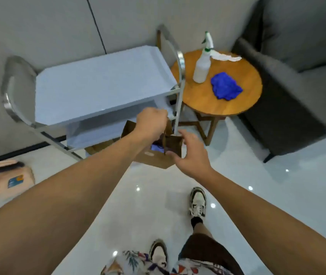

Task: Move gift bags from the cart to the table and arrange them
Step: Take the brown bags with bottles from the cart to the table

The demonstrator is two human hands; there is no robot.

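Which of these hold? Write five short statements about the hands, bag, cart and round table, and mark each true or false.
1. The left hand grips the brown paper bag by its handle. True.
2. The right hand is a closed fist. False: its fingers are spread beside the bag.
3. The cart has bags on its top shelf. False: none there.
4. A spray bottle stands on the round table. True.
5. The cloth there is red. False: blue.

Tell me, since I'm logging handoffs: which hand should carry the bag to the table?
Left hand, probably: it already grips the brown bag's handles, while the open right hand only steadies its side.
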